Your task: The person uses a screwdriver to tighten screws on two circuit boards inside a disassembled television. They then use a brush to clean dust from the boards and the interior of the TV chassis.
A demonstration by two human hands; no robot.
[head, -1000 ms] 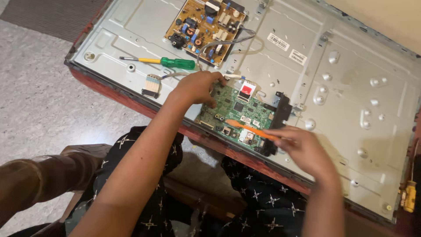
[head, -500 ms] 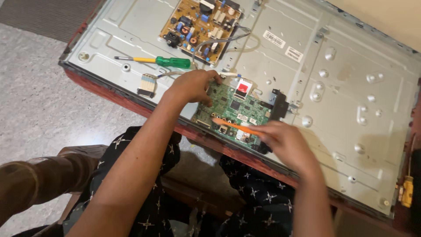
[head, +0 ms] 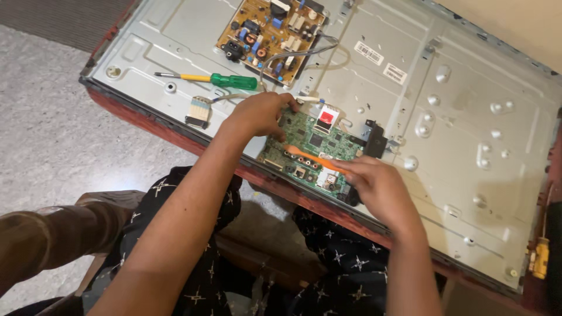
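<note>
— Green: item one, the main circuit board (head: 319, 149), seated on the grey metal back panel (head: 462, 99) of the opened flat-screen set, near the panel's lower edge. What has changed on it?

— Little on the board itself; it sits as it did a second ago. My right hand (head: 377, 187) has drawn in closer over its lower right corner, and the orange plastic pry tool (head: 310, 157) it pinches now lies flatter across the board, tip toward the left end. I judge the work is still at the prying or probing stage; nothing has come free.

— Item two, the left hand?

— My left hand (head: 260, 114) rests curled on the board's upper left corner, fingers closed down against the edge beside the red-and-white label (head: 326, 119); whether it grips a connector there I cannot tell. The two hands are apart, one at each end of the board, which lies between and partly beneath them.

— Remaining stock?

— Tan power supply board (head: 269, 32) further up the panel; green-handled screwdriver (head: 211, 79) lying just left of my left hand, untouched; flat ribbon cable end (head: 199, 112) near it; yellow-handled screwdriver (head: 540, 257) at the far right edge.
</note>
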